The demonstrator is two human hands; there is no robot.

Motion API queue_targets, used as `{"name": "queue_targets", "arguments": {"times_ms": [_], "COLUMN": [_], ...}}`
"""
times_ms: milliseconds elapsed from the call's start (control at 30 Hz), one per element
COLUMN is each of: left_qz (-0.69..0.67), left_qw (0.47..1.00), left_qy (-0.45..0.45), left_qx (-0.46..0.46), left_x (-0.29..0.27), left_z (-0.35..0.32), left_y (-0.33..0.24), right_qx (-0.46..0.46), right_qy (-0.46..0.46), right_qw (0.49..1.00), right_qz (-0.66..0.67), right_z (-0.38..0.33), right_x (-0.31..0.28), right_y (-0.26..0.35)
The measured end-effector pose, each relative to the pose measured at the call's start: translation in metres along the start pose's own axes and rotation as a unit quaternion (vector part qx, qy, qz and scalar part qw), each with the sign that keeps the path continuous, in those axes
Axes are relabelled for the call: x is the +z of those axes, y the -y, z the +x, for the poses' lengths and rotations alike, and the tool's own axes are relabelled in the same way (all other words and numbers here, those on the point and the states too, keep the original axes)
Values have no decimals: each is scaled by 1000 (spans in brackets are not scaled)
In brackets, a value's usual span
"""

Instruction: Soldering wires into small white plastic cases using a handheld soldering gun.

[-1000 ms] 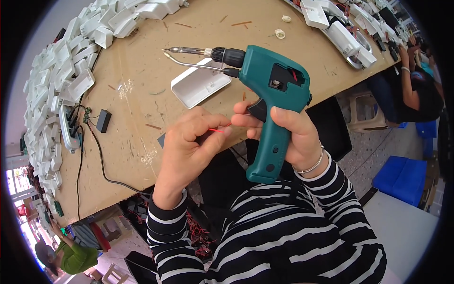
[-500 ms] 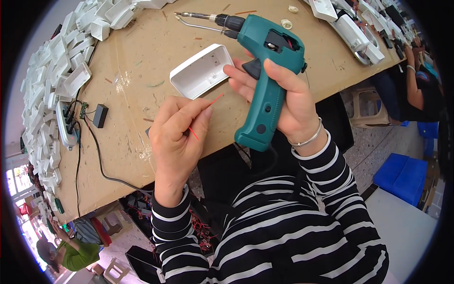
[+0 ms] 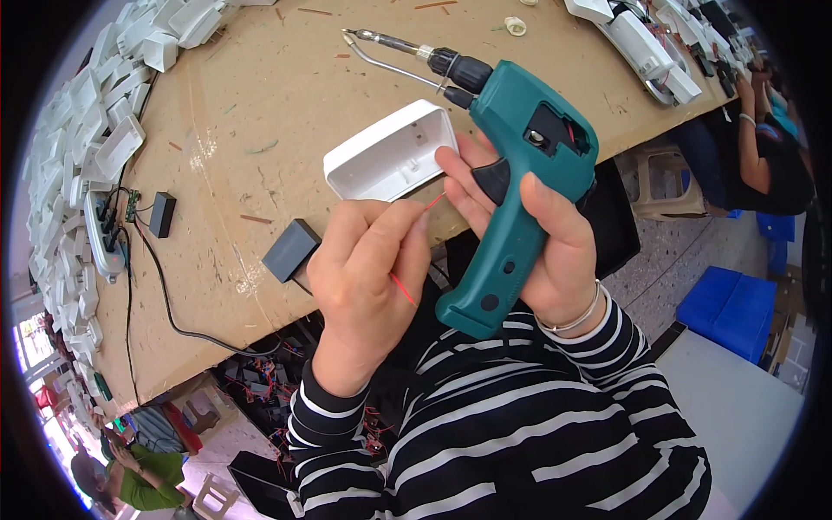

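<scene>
- Presently, in the head view, a teal pistol-shaped soldering gun [image 3: 518, 186] is gripped by the right hand [image 3: 542, 238]; the fingers are wrapped fully round its handle, and the forefinger is laid near the black trigger.
- The gun is held upright above the near edge of the worktop [image 3: 286, 113], with its metal tip and thin feed tube [image 3: 390, 52] pointed away and to the left, over the board.
- A thin red wire [image 3: 407, 251] is pinched between thumb and forefinger of the left hand [image 3: 368, 286], which is closed tightly on it; one end of the wire is brought up against the fingertips of the right hand.
- A white plastic housing [image 3: 390, 152] is seen lying open side up on the worktop, just beyond the two hands and beside the gun's barrel.
- A small dark grey box [image 3: 290, 250] is placed near the worktop's edge, just left of the left hand.
- A black adapter with its cable [image 3: 161, 215] is found farther left, next to a heap of white housings [image 3: 95, 147] piled along the left rim.
- A silver bangle [image 3: 576, 316] is worn on the right wrist, above striped sleeves.
- Another person [image 3: 767, 147] is seated at the far right end.
</scene>
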State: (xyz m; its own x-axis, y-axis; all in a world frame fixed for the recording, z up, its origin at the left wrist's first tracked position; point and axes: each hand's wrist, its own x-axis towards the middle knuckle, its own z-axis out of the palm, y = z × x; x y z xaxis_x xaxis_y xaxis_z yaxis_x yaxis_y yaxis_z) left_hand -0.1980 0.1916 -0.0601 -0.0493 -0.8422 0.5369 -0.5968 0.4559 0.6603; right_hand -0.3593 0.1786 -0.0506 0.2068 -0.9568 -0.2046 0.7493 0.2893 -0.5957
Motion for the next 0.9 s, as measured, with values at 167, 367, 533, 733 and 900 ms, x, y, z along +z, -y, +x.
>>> {"name": "queue_targets", "arguments": {"times_ms": [167, 367, 533, 733, 900], "left_qz": [115, 217, 163, 113, 161], "left_qw": [993, 972, 985, 993, 987], "left_qy": [-29, -51, -18, -6, -3], "left_qx": [25, 73, 55, 18, 18], "left_x": [2, -2, 0, 13, 15], "left_z": [2, 19, 32, 35, 37], "left_y": [-5, -4, 6, 18, 16], "right_qx": [-12, -99, -69, -78, -68], "right_qy": [20, 24, 42, 89, 58], "right_qw": [999, 953, 923, 866, 875], "right_qz": [-32, -284, -375, -485, -476], "right_z": [-6, -51, -98, -109, -106], "right_x": [-8, -27, -41, -48, -48], "right_y": [10, 53, 65, 51, 45]}}
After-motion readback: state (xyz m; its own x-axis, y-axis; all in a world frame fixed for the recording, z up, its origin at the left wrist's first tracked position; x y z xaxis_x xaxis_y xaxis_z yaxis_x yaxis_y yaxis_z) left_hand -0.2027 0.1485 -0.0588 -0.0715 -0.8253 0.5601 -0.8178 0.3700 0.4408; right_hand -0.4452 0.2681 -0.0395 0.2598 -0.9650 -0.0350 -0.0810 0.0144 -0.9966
